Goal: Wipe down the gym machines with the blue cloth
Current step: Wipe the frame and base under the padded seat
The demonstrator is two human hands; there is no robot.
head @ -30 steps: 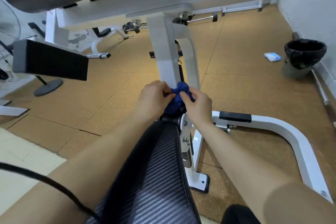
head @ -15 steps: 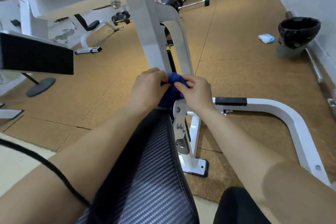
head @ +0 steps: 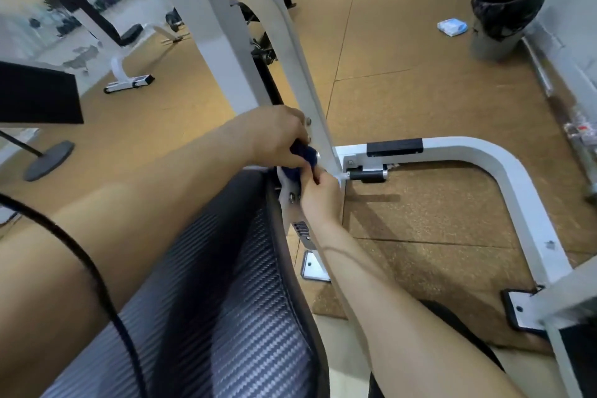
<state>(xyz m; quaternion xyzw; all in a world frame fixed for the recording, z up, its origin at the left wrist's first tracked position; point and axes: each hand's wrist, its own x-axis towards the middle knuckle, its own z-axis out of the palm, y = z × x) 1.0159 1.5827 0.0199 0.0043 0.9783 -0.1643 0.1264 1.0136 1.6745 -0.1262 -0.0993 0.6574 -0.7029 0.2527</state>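
The blue cloth is bunched at the foot of the white upright post of the gym machine, just past the end of the black carbon-pattern seat pad. My left hand grips the cloth from above and to the left, fingers curled over it against the post. My right hand pinches the cloth's lower end from below. Most of the cloth is hidden between the two hands.
The machine's white curved base bar runs right across the cork floor. A bin with a black liner and a small blue-white packet stand by the right wall. A barbell lies along the wall. A black pad juts in at left.
My view has moved closer and lower on the post. Both hands, still holding the cloth, have slid down the post, the left now above and the right below.
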